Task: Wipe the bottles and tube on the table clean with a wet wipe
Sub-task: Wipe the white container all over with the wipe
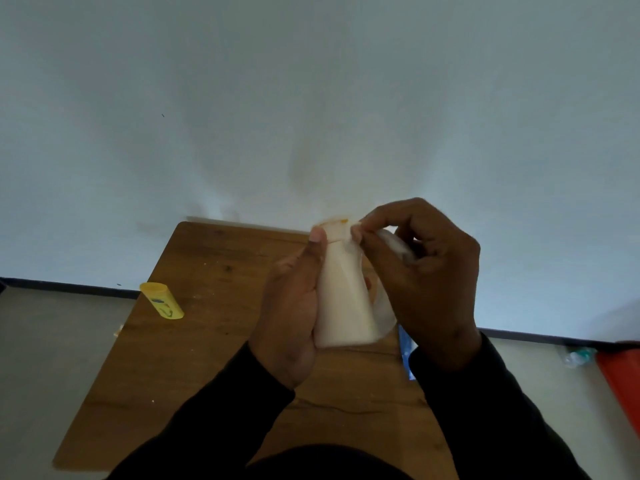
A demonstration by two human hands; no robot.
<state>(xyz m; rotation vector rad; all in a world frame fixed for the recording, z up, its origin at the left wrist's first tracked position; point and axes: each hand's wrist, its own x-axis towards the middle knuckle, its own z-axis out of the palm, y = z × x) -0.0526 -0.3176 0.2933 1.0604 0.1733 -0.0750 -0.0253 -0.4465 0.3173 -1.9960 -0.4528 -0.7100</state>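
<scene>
My left hand (292, 306) grips a white bottle (343, 306) from its left side and holds it upright above the wooden table (194, 358). The thumb lies against the bottle's neck. My right hand (422, 271) pinches a white wet wipe (388, 317) against the bottle's top, where an orange rim shows. The wipe hangs down behind the bottle's right side. A yellow bottle (162, 301) stands at the table's left edge.
A blue and white packet (406, 351) lies on the table's right edge, partly hidden by my right arm. Right of the table, on the floor, lie a clear plastic bottle (576, 356) and a red object (621, 382). A white wall rises behind the table.
</scene>
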